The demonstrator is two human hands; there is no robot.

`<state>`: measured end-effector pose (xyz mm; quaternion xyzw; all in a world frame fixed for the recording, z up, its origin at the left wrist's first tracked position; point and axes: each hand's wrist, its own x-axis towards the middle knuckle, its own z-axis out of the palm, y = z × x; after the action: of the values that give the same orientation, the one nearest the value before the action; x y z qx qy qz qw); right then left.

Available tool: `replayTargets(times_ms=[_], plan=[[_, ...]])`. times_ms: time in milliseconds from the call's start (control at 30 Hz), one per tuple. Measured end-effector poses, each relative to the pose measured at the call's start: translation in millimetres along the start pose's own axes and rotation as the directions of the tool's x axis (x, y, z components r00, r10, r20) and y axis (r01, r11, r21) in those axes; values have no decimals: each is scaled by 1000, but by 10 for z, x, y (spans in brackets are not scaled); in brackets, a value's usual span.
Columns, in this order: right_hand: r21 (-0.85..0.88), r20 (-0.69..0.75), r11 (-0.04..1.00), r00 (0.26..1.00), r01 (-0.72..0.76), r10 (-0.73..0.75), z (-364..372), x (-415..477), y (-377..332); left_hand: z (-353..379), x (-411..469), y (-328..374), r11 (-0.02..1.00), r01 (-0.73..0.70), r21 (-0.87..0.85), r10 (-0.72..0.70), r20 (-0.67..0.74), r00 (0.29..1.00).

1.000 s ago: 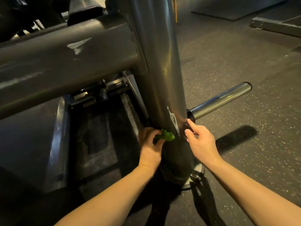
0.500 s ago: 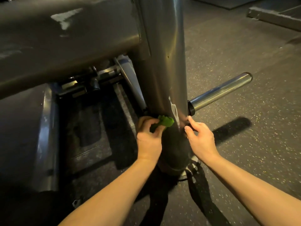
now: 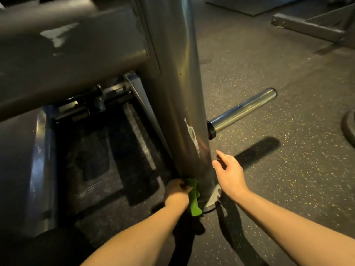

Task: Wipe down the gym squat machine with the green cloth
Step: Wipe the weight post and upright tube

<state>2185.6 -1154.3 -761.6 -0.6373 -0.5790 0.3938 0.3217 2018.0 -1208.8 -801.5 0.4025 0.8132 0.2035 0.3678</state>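
Note:
The squat machine's thick grey upright post point(image 3: 172, 83) rises through the middle of the view, with a wide cross tube point(image 3: 67, 60) running off to the left. My left hand point(image 3: 177, 192) grips the green cloth point(image 3: 194, 198) against the post's left side, just above its round foot plate point(image 3: 213, 198). The cloth hangs down from my fist. My right hand point(image 3: 229, 174) hovers with relaxed fingers beside the post's right side, holding nothing.
A chrome weight peg point(image 3: 244, 110) sticks out to the right from the post, above my right hand. Speckled rubber floor point(image 3: 278, 179) spreads to the right. The machine's dark footplate and frame rails point(image 3: 41, 160) fill the left. Another machine's base point(image 3: 311, 25) lies far right.
My left hand has slid the cloth down the post to near its base. My right hand has come off the post and its fingers have spread.

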Motion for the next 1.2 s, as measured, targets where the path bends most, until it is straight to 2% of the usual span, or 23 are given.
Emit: replayTargets(times_ms=[67, 133, 233, 300, 400, 467, 533, 600, 633, 733, 833, 900, 1000, 1100, 1200], plan=[[-27, 3, 997, 997, -73, 73, -6, -110, 52, -68, -44, 90, 999, -49, -4, 50, 51, 997], [1, 103, 991, 986, -132, 132, -8, -260, 46, -216, -151, 245, 995, -92, 31, 88, 102, 991], [153, 306, 977, 947, -152, 99, 54, -418, -11, -413, -190, 346, 986, -165, 16, 162, 134, 978], [230, 348, 963, 936, -143, 56, 94, -453, -64, -548, -253, 430, 984, -170, -47, 176, 178, 968], [254, 238, 960, 970, -115, 54, 84, -370, -97, -661, -236, 485, 941, -108, -321, 203, 280, 938], [318, 225, 928, 967, -192, 123, 27, -344, -158, -781, -286, 520, 908, -78, -411, 211, 290, 933], [372, 155, 901, 972, -223, 176, -52, -309, -255, -921, -308, 532, 917, -136, -374, 201, 142, 969], [373, -14, 916, 986, -151, 168, -184, -225, -457, -1038, -266, 526, 926, -207, -316, 197, -63, 978], [363, -105, 926, 983, -103, 151, -255, -186, -613, -1095, -259, 561, 913, -222, -342, 180, -149, 972], [403, -296, 910, 955, 99, 27, -412, -115, -1137, -1179, -191, 734, 821, -328, -468, 193, -313, 930], [494, -302, 828, 945, 265, -123, -362, -87, -1529, -1227, -111, 962, 692, -411, -594, 227, -362, 904], [421, -270, 852, 940, 312, -210, -253, -103, -1660, -1245, -57, 1015, 643, -429, -634, 249, -357, 900], [235, -261, 903, 918, 360, -299, -117, -117, -1710, -1290, -3, 1044, 679, -448, -581, 290, -348, 891], [106, -355, 909, 870, 402, -343, -22, -78, -1680, -1307, 19, 1052, 683, -418, -599, 264, -331, 906], [71, -418, 894, 827, 442, -376, 112, -67, -1661, -1308, 68, 1072, 719, -439, -539, 287, -344, 894]])
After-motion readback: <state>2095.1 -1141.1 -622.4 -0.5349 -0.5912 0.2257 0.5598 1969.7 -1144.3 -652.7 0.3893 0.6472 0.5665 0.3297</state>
